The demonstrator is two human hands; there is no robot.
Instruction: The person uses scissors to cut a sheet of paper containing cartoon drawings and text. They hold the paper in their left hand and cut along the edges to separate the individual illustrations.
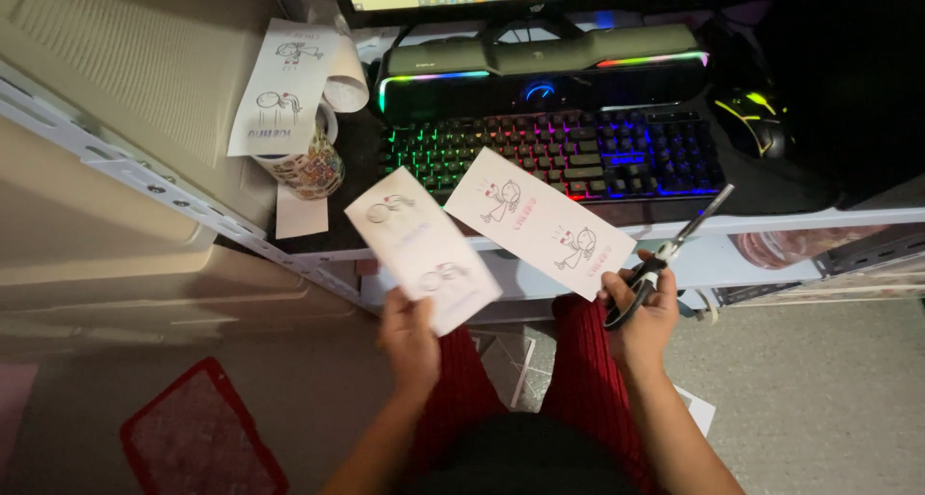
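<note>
A dim tabletop [318, 240] carries one backlit keyboard [559, 153]. Above the lap, the left hand [409, 336] pinches one paper strip [422, 249]; the right hand [641, 307] grips one pair of scissors [665, 254] — fingers closed through the handles — and pinches a second strip [538, 221]. Better to keep the blades clear of the drawings — two per strip.

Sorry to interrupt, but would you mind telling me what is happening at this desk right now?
A seated person holds two paper strips printed with small cartoon drawings. The left hand holds one strip. The right hand holds the other strip together with black-handled scissors, blades pointing up and away. Beyond them sit a backlit keyboard and a mug with more printed paper.
</note>
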